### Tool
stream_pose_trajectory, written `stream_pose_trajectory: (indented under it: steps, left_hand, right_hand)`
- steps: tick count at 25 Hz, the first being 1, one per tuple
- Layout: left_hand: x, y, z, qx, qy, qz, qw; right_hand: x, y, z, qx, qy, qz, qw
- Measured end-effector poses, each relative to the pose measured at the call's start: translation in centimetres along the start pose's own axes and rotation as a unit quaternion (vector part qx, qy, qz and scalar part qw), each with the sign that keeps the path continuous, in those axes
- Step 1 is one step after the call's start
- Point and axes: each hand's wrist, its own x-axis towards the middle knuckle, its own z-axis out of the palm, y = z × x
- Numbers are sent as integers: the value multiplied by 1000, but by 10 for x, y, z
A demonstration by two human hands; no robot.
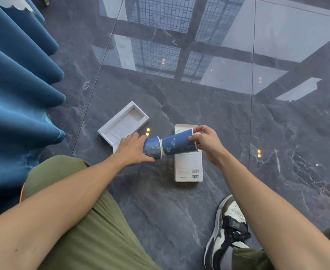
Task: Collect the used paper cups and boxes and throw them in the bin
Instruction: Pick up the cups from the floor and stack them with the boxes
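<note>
Far left of frame: blue curtain (18, 90) hanging in folds, not part of the job. Left of centre: open white box tray (122, 124) lying on the dark marble floor (238, 133), untouched, its near corner hidden behind the left hand (133, 151). Left hand's fingers curl around the first blue paper cup (152, 151), held on its side at centre frame. Just right of it, second blue paper cup (179, 144), its rim end pushed against or into the first; looks like nesting, how deep can't be told. Right hand (205, 142) pinches that second cup at its base end, fingers bent round it. Under the cups, flat white box lid (188, 168) rests on the floor, label side up, not picked up. Lower right: a sneaker (226, 230). No bin in view. Progress estimate: early-to-mid; cups gathered, both box pieces left to collect, nothing binned so far as visible.
</note>
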Motion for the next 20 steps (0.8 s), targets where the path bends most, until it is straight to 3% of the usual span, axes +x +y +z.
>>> stream_pose_trajectory:
  steps: [6,10,16,20]
  left_hand:
    - [-7,-1,-11,-135,23,5,991]
    - [-8,-6,-18,-176,49,-23,983]
    - [-7,-22,-31,-209,84,-90,970]
    - [-13,-43,-49,-234,111,-138,956]
  right_hand:
    - [0,-3,36,32,-79,-29,996]
    - [-1,-13,73,-3,-107,-57,993]
    - [-3,-37,116,-88,-209,-134,965]
    - [4,-57,139,-115,-176,-194,958]
